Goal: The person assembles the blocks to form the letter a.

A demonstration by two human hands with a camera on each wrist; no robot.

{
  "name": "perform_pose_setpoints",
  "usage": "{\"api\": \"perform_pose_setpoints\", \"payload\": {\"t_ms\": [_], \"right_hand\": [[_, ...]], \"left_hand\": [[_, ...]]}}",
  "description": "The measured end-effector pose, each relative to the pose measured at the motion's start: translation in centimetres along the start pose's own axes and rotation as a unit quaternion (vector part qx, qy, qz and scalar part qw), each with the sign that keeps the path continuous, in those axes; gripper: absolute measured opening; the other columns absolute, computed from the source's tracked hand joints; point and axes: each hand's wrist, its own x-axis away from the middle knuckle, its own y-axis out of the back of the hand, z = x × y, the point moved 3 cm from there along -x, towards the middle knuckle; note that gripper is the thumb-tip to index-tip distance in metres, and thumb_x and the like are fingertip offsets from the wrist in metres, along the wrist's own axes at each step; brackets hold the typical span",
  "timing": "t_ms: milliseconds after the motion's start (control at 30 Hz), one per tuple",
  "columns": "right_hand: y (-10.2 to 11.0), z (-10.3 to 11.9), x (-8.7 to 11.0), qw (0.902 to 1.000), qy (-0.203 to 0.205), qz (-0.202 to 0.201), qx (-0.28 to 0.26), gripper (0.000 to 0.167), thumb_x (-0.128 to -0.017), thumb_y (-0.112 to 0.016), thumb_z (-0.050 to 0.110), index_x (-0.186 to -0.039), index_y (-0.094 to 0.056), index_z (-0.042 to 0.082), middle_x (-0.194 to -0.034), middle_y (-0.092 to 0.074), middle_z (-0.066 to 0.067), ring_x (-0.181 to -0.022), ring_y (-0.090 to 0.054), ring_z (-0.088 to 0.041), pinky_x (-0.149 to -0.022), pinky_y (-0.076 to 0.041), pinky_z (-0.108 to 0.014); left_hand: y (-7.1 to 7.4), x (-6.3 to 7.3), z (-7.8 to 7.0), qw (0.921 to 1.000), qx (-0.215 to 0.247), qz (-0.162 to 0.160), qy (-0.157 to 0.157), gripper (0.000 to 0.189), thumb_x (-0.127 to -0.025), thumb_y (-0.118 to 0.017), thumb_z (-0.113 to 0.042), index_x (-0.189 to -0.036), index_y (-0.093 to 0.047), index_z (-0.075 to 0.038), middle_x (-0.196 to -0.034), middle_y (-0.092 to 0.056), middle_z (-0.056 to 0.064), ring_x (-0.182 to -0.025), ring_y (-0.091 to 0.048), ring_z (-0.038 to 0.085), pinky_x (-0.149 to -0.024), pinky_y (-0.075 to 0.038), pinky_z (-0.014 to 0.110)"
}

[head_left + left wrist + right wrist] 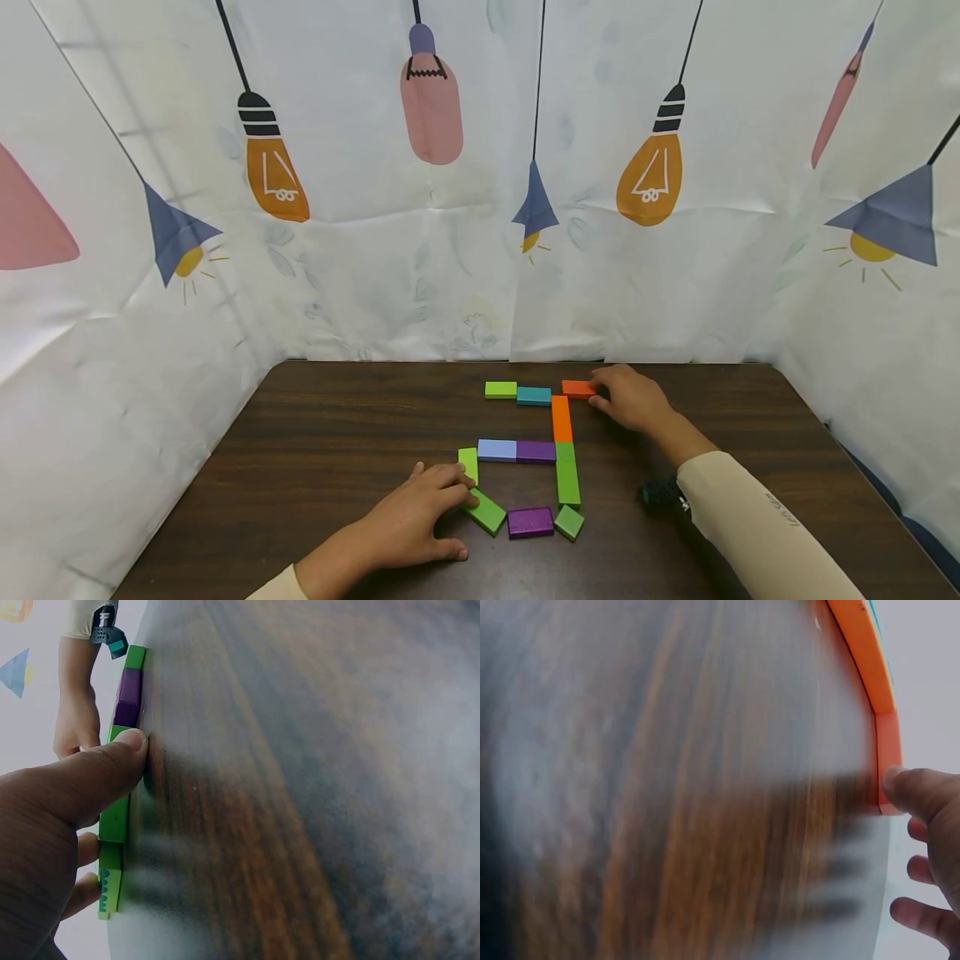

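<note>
Flat coloured blocks lie on the table in a connected, bent outline in the head view. At its far right, my right hand [633, 398] pinches the end of an orange block [576, 389] between thumb and forefinger; the other fingers are spread in the right wrist view. My left hand [408, 517] lies at the near left, its fingertips touching a slanted green block [487, 512] and its thumb apart on the table side. Just beyond those fingers is a yellow-green block [468, 465]. A purple block [530, 522] and a small green block [569, 522] lie to the right.
A second orange block [562, 418] and a long green block [567, 482] form the right side. Light blue [497, 450] and dark purple [536, 452] blocks cross the middle. Teal [534, 397] and lime [501, 390] blocks lie at the back. A printed curtain [465, 292] hangs behind the table [322, 442].
</note>
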Motion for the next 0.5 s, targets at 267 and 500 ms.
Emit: {"api": "perform_pose_setpoints", "payload": {"t_ms": [267,500], "right_hand": [[0.5,-1.4,0.5,0.9987,-0.050,0.012,0.004,0.021,-0.096,-0.074,0.028,-0.113,-0.072,0.015,-0.117,-0.069,-0.009,-0.109,-0.061,-0.032,-0.080,-0.054,-0.056],[0.6,-2.1,1.0,0.9988,-0.043,0.023,0.004,0.041,-0.092,-0.076,0.029,-0.127,-0.068,0.009,-0.119,-0.068,-0.011,-0.107,-0.061,-0.032,-0.077,-0.055,-0.052]], "left_hand": [[-0.1,0.0,0.1,1.0000,0.000,-0.003,-0.003,0.046,-0.088,-0.079,-0.050,-0.126,-0.065,-0.029,-0.141,-0.052,-0.007,-0.141,-0.043,0.025,-0.102,-0.033,0.077],[-0.1,0.0,0.2,1.0000,-0.001,-0.001,-0.002,0.047,-0.088,-0.078,-0.051,-0.127,-0.065,-0.030,-0.141,-0.051,-0.007,-0.141,-0.043,0.025,-0.102,-0.033,0.076]]}}
